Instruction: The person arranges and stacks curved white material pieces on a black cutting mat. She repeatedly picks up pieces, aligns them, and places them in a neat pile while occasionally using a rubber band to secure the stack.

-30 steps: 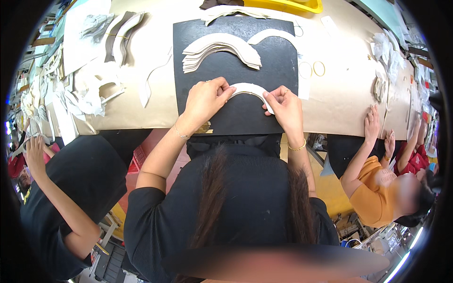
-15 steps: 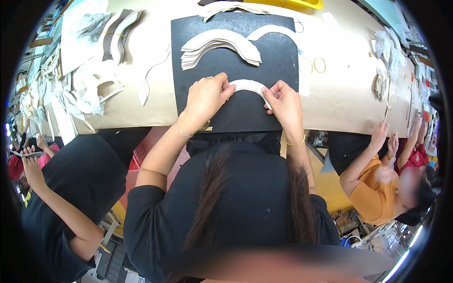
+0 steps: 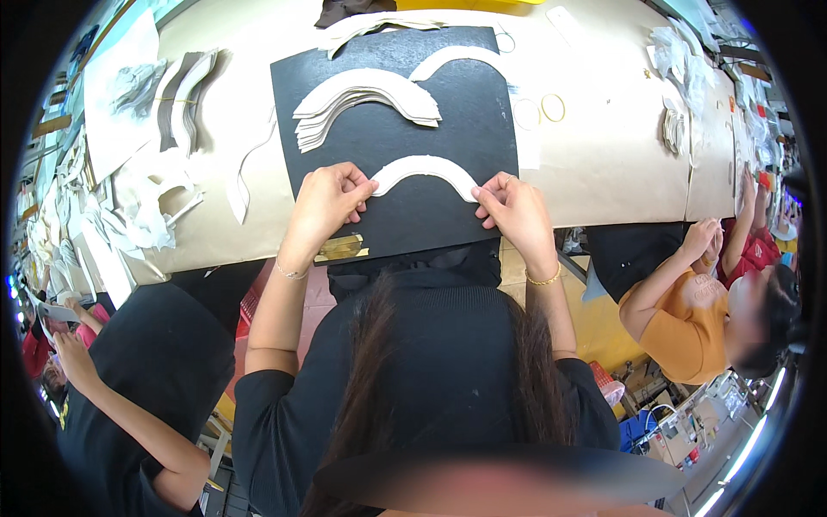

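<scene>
A white curved strip arches over the black mat, its ends toward me. My left hand pinches the strip's left end between thumb and fingers. At the right end, my right hand grips it the same way. Beyond my hands lies a fanned stack of similar curved white strips. One more single curved strip rests to the right of that stack, reaching the mat's right edge. I cannot tell from here what the strip is made of.
Longer pale strips lie along the mat's far edge. Bundled grey and white strips and loose scraps are at the left. Rubber bands lie right of the mat. Co-workers sit on both sides, one in an orange shirt.
My hands have moved apart, from along the strip to its two ends, so more of it shows between them. The view has shifted, and the mat appears slightly turned and further left.
</scene>
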Demonstrator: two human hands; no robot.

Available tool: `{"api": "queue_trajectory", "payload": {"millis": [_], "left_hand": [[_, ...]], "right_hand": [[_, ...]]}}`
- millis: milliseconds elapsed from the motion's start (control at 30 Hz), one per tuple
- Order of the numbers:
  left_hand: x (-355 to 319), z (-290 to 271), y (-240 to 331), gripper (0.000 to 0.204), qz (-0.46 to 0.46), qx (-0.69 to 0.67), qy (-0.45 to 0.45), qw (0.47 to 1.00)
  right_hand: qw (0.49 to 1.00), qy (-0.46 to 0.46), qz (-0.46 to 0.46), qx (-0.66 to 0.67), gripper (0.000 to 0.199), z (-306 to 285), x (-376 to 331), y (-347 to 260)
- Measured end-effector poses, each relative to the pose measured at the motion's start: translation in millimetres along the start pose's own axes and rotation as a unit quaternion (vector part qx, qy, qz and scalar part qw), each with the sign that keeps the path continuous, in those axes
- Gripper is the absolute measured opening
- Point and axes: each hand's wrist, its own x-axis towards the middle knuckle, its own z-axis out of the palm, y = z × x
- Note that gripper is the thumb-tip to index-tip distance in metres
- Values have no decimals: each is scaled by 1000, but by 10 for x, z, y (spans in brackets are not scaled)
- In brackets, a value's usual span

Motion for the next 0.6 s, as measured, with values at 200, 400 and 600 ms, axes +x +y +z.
{"api": "queue_trajectory", "payload": {"millis": [200,400,600], "left_hand": [[-32,-8,33,29,49,183,54,980],[-184,-18,33,25,72,184,162,967],[-123,224,-84,31,279,231,201,910]], "right_hand": [[988,61,-49,-131,26,28,7,15],[951,141,-181,-206,42,46,-42,-93],[848,103,-368,-367,73,476,-37,-213]]}}
